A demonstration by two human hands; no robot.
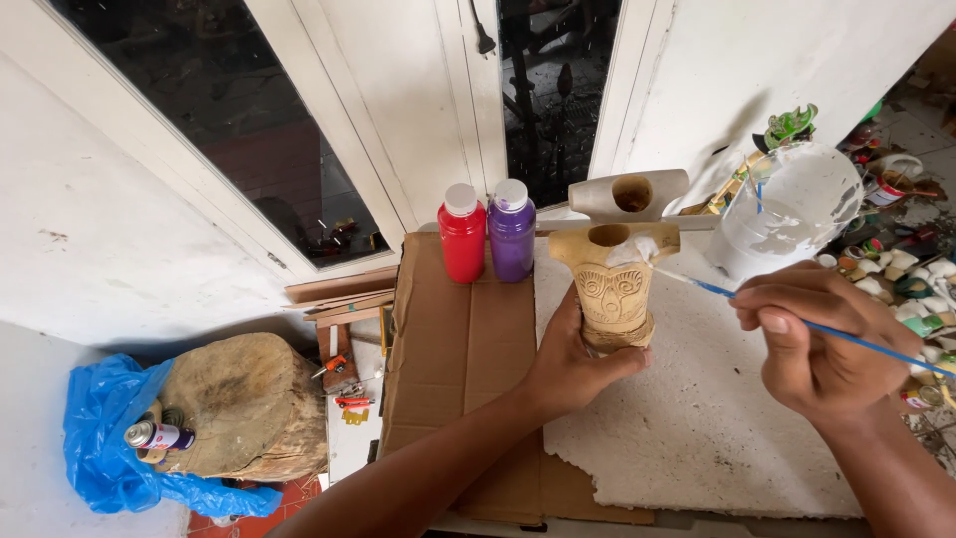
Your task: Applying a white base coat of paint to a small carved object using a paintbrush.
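We see a left hand point(570, 367) wrapped round the lower part of a carved wooden figure point(612, 284), fingers closed on it, holding it upright just above a rough white foam board point(697, 428). The right hand point(822, 344), fingers pinched shut on a thin blue-handled paintbrush point(797, 321), sets the bristle tip vs. the figure's top rim, where a patch of white paint shows. The carving, w/ an owl-like face cut in its front, stands near the board's back edge, center of view.

Just behind it: a second, white-painted carved piece point(629, 194) w/ a round hole. To its left, a red bottle point(462, 235) & a purple bottle point(511, 231), both white-capped, side by side on flattened brown cardboard point(448, 349). Right of the carvings, a clear plastic jar point(792, 207) smeared w/ white paint, lying tilted. Small paint pots point(916, 289) crowd the far right. At lower left, a tree stump point(244, 403) w/ a spray can point(157, 435) resting beside blue plastic sheeting point(100, 438). White-framed glass doors point(249, 110) at back.
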